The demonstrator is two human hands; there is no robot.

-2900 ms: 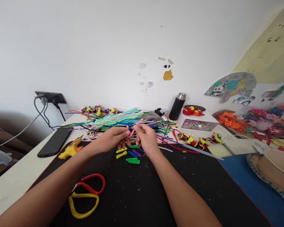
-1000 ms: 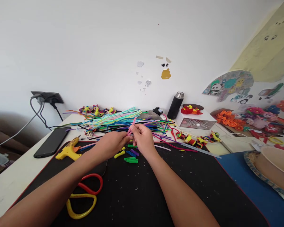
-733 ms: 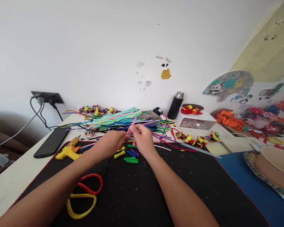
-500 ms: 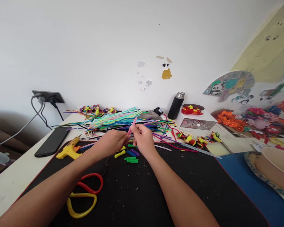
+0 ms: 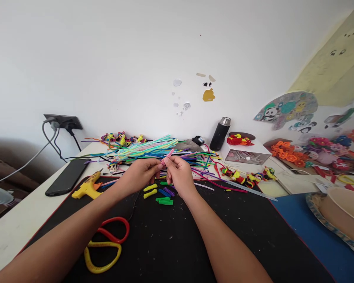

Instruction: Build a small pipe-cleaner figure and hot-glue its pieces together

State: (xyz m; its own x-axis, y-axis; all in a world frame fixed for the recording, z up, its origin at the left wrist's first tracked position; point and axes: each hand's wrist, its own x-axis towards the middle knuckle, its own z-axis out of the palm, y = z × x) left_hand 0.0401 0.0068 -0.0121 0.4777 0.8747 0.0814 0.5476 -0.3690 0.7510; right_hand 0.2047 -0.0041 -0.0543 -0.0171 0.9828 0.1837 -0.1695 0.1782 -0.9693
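Note:
My right hand (image 5: 179, 175) pinches a pink pipe cleaner (image 5: 170, 153), whose upper end sticks out past the thumb and index finger. Close beside it, my left hand (image 5: 143, 171) has its fingers closed on the lower part of the same strand, which they mostly hide. Just below the hands, on a black mat (image 5: 177, 247), lie short folded pieces: yellow pieces (image 5: 150, 193), green pieces (image 5: 165, 202), and blue and purple pieces (image 5: 164, 192). Behind the hands spreads a heap of long pipe cleaners (image 5: 144, 147) in many colours.
Scissors (image 5: 128, 228) with red and yellow handles lie under my left forearm. Left of them are a yellow glue gun (image 5: 87, 189) and a black phone (image 5: 66, 177). A black flask (image 5: 220, 135), a white box (image 5: 247, 155) and small figures (image 5: 250, 177) stand back right.
My left hand's thumb and fingers have shifted on the pink pipe cleaner, with the thumb now extended toward the right hand. The view has tilted slightly; the pieces on the mat stay put.

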